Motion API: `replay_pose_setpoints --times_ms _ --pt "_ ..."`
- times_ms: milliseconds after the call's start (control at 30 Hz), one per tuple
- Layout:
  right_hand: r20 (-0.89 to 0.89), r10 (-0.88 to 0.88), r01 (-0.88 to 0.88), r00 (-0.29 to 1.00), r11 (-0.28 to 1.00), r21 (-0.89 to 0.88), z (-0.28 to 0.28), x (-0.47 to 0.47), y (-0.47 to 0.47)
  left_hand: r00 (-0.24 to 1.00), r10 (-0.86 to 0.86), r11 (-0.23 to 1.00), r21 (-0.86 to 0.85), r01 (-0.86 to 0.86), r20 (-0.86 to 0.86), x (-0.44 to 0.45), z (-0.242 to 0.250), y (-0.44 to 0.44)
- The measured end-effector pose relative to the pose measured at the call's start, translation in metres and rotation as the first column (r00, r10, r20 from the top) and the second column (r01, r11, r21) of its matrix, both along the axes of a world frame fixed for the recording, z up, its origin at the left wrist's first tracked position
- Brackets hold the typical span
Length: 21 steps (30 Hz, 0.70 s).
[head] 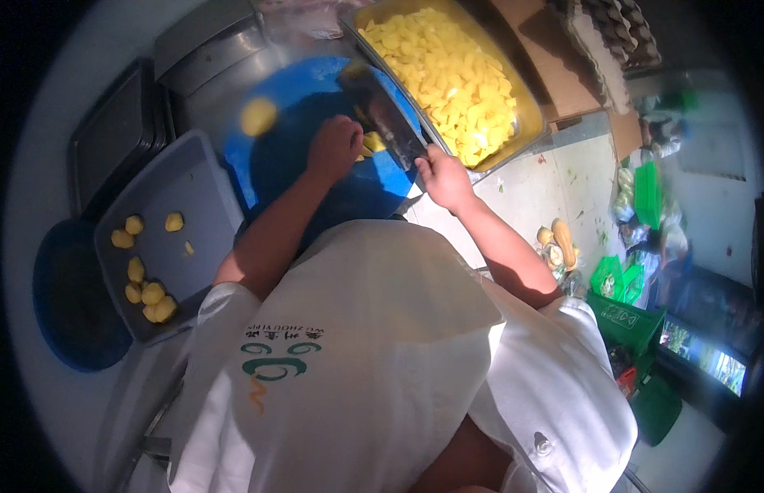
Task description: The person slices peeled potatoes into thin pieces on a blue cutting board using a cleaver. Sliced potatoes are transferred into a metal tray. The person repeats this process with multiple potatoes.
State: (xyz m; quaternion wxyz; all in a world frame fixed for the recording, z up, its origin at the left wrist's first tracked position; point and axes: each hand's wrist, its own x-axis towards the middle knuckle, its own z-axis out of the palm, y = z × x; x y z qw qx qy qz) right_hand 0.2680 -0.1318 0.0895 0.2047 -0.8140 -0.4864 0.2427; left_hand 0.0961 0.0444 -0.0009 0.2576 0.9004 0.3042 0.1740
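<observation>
My right hand [444,177] grips the handle of a broad-bladed cleaver [382,114], whose dark blade lies over the right part of a round blue cutting board [283,80]. On the board, my left hand [336,148] is curled beside cut yellow potato pieces [374,142], left of the blade. Whether its fingers hold a piece is hidden. A whole peeled potato [259,117] sits at the board's left. Beyond the cleaver stands a deep metal pan [530,111] heaped with potato chunks [450,86].
At left, a grey plastic tub [200,160] holds several peeled potatoes [153,294], near stacked dark trays [114,135] and a round blue object [74,296]. Cardboard [542,55] and egg trays [634,37] lie at upper right. Squash [563,243] and green crates [607,277] stand at right.
</observation>
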Motion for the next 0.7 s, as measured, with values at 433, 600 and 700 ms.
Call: replay_pose_setpoints --times_ms 433,600,700 --pt "-0.26 -0.22 0.232 0.94 0.972 0.02 -0.008 0.02 -0.034 0.96 0.062 0.996 0.074 -0.043 -0.272 0.021 0.021 0.066" --pt "-0.174 0.14 -0.142 0.975 0.99 0.003 0.01 0.023 -0.059 0.927 0.155 0.988 0.048 -0.148 -0.342 -0.042 0.039 0.063" --pt "-0.17 0.322 -0.337 0.932 0.939 -0.069 0.014 0.025 -0.063 0.88 0.229 0.967 -0.005 -0.254 -0.416 -0.078 0.043 0.038"
